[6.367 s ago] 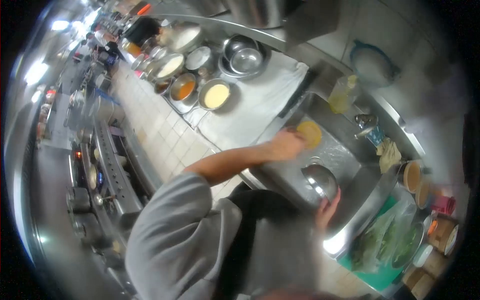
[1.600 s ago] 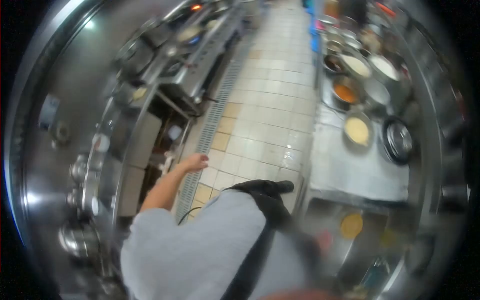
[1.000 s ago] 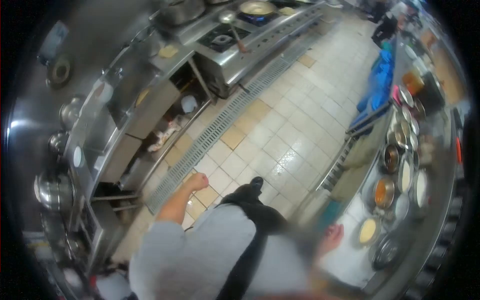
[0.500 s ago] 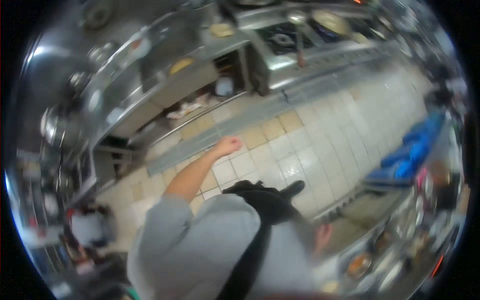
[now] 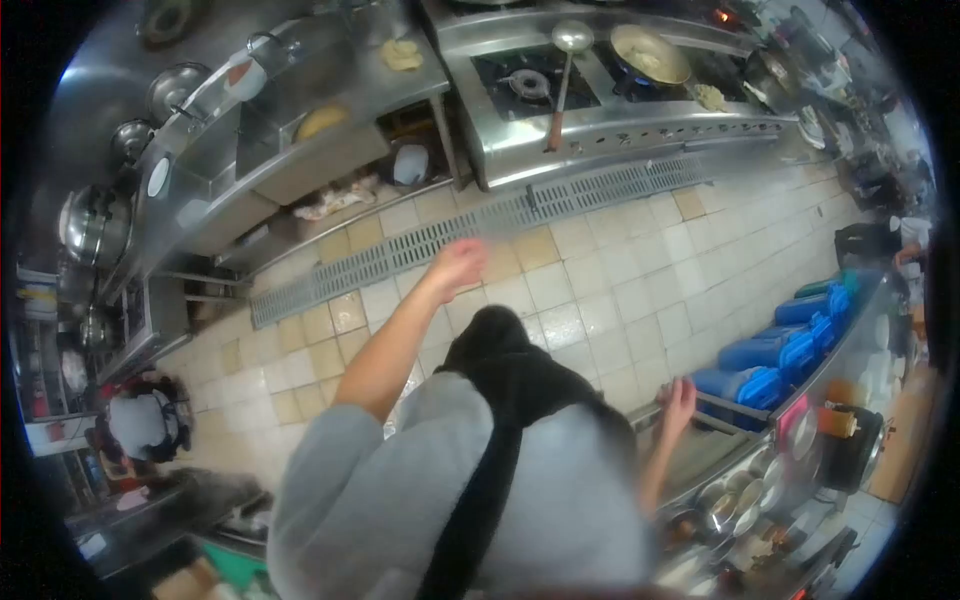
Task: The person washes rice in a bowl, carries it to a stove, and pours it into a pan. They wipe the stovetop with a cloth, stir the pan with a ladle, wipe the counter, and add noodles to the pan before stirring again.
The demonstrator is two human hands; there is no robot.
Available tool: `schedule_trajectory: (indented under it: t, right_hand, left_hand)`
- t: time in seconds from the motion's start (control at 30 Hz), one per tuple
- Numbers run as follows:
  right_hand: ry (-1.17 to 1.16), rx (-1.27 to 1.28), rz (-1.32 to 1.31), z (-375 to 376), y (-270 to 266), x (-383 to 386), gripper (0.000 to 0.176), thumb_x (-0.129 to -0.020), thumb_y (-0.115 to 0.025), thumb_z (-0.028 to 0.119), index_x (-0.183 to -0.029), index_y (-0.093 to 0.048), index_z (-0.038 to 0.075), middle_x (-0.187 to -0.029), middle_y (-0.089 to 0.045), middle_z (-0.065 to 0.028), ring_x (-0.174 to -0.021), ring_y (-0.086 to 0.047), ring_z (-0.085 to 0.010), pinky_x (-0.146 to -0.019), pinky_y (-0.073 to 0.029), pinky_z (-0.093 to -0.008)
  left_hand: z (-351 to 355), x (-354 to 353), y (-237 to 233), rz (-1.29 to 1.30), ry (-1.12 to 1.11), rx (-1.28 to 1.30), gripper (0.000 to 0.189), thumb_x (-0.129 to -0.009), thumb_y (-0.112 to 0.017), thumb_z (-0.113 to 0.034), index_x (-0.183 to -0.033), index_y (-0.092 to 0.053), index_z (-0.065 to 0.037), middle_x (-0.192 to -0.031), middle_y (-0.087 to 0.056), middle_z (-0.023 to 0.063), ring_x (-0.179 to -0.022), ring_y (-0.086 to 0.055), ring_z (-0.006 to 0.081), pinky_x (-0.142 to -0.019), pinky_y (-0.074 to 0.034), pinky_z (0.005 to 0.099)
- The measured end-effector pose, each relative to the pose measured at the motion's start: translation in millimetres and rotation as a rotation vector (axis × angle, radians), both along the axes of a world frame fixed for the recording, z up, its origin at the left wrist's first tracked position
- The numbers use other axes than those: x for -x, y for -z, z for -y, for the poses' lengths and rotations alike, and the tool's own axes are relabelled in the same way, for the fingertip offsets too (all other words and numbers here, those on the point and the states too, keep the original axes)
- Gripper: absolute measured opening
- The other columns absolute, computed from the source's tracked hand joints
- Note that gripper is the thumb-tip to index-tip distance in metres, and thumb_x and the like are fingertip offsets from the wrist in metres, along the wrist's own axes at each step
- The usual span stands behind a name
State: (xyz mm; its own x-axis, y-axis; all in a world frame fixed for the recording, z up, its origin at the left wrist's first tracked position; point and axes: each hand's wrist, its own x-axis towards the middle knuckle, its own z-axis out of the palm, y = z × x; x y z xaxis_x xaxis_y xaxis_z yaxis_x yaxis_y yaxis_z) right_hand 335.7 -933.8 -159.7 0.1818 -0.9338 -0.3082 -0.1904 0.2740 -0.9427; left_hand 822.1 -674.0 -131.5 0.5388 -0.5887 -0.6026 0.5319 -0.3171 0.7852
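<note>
My left hand (image 5: 458,268) hangs in front of me over the tiled floor, near the floor drain grate (image 5: 400,248). Its fingers are loosely curled in, somewhat blurred at the tips, and no object shows in it. On the other side, my right hand (image 5: 680,402) is beside the metal rail of the counter, close to the blue containers (image 5: 742,390). Its fingers are a little apart, with nothing seen between them. A black apron (image 5: 490,350) covers my front over a grey shirt.
Ahead runs a stove (image 5: 530,130) with a ladle (image 5: 562,90) lying across it and a wok (image 5: 650,55) on a burner. A sink counter (image 5: 330,150) stands at the left. Bowls (image 5: 735,500) crowd the right counter. One person (image 5: 142,425) is far left, another (image 5: 905,235) far right.
The view has turned and sharpened; stove and sink have moved left in it. My left hand has risen slightly, and my right hand has come forward, further into view.
</note>
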Motion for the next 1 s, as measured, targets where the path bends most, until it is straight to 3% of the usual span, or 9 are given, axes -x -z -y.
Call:
schedule_trajectory:
  t: [0.07, 0.3, 0.4, 0.57, 0.63, 0.77, 0.8, 0.87, 1.0]
  right_hand:
    - [-0.100, 0.085, -0.081, 27, -49, -60, 0.051, -0.097, -0.061, 0.025, -0.139, -0.045, 0.000, -0.122, -0.058, -0.0112, -0.090, -0.062, -0.0173, -0.073, -0.050, -0.0285]
    - [-0.361, 0.104, -0.087, 97, -45, -173, 0.051, -0.099, -0.058, 0.023, -0.142, -0.041, 0.002, -0.126, -0.056, -0.0114, -0.092, -0.062, -0.0161, -0.076, -0.051, -0.0293]
    - [-0.358, 0.049, -0.135, 103, -43, -203, 0.050, -0.099, -0.057, 0.020, -0.142, -0.042, 0.002, -0.128, -0.055, -0.0126, -0.092, -0.063, -0.0170, -0.076, -0.052, -0.0302]
    - [-0.258, -0.038, -0.171, 122, -61, -242, 0.047, -0.098, -0.057, 0.018, -0.140, -0.044, 0.000, -0.125, -0.057, -0.0140, -0.091, -0.063, -0.0178, -0.076, -0.052, -0.0304]
    - [-0.259, -0.029, -0.211, 136, -78, -264, 0.050, -0.098, -0.058, 0.019, -0.143, -0.041, 0.002, -0.129, -0.055, -0.0153, -0.095, -0.062, -0.0218, -0.079, -0.052, -0.0342]
    - [-0.141, -0.018, -0.193, 148, -77, -295, 0.044, -0.099, -0.055, 0.015, -0.139, -0.045, 0.000, -0.125, -0.059, -0.0155, -0.094, -0.063, -0.0195, -0.080, -0.052, -0.0314]
    - [-0.175, -0.045, -0.170, 152, -76, -300, 0.044, -0.099, -0.055, 0.014, -0.139, -0.045, 0.000, -0.124, -0.059, -0.0155, -0.095, -0.063, -0.0198, -0.081, -0.053, -0.0320]
    - [-0.225, -0.087, -0.170, 159, -74, -311, 0.044, -0.099, -0.055, 0.014, -0.139, -0.046, 0.000, -0.124, -0.059, -0.0155, -0.095, -0.063, -0.0196, -0.082, -0.052, -0.0319]
    - [-0.288, -0.119, -0.154, 176, -86, -334, 0.043, -0.099, -0.054, 0.013, -0.138, -0.046, -0.003, -0.123, -0.060, -0.0157, -0.095, -0.063, -0.0187, -0.083, -0.052, -0.0311]
  left_hand:
    - [22, -2, 2, -0.026, -0.019, 0.005, 0.038, -0.095, -0.062, -0.028, -0.128, -0.054, -0.011, -0.113, -0.062, 0.0032, -0.105, -0.058, 0.0152, -0.088, -0.049, 0.0353]
    - [151, -65, 50, -0.163, -0.124, 0.105, 0.043, -0.090, -0.069, -0.029, -0.126, -0.056, -0.009, -0.115, -0.062, 0.0042, -0.108, -0.058, 0.0166, -0.091, -0.048, 0.0354]
    - [217, -106, 56, -0.153, -0.174, 0.039, 0.061, -0.085, -0.076, -0.031, -0.133, -0.050, -0.005, -0.124, -0.057, 0.0094, -0.120, -0.052, 0.0223, -0.103, -0.041, 0.0385]
    - [301, -158, 57, -0.274, -0.167, 0.076, 0.071, -0.082, -0.079, -0.032, -0.137, -0.045, -0.004, -0.130, -0.055, 0.0105, -0.126, -0.047, 0.0245, -0.107, -0.035, 0.0391]
    - [329, -174, 73, -0.286, -0.168, 0.143, 0.068, -0.081, -0.080, -0.031, -0.135, -0.048, -0.005, -0.130, -0.055, 0.0101, -0.121, -0.050, 0.0230, -0.104, -0.038, 0.0373]
    - [351, -184, 78, -0.278, -0.179, 0.103, 0.044, -0.083, -0.078, -0.034, -0.115, -0.058, -0.010, -0.096, -0.064, 0.0031, -0.089, -0.063, 0.0181, -0.080, -0.052, 0.0338]
    - [352, -196, 70, -0.273, -0.202, 0.095, 0.044, -0.083, -0.078, -0.034, -0.115, -0.058, -0.010, -0.096, -0.064, 0.0031, -0.089, -0.063, 0.0181, -0.080, -0.052, 0.0338]
    - [368, -202, 27, -0.572, -0.152, 0.300, 0.036, -0.085, -0.076, -0.032, -0.108, -0.059, -0.010, -0.090, -0.063, 0.0027, -0.080, -0.065, 0.0177, -0.067, -0.053, 0.0315]
    - [391, -225, -3, -0.344, -0.095, 0.173, 0.019, -0.092, -0.066, -0.018, -0.104, -0.054, -0.010, -0.074, -0.059, 0.0003, -0.073, -0.066, 0.0173, -0.058, -0.051, 0.0280]
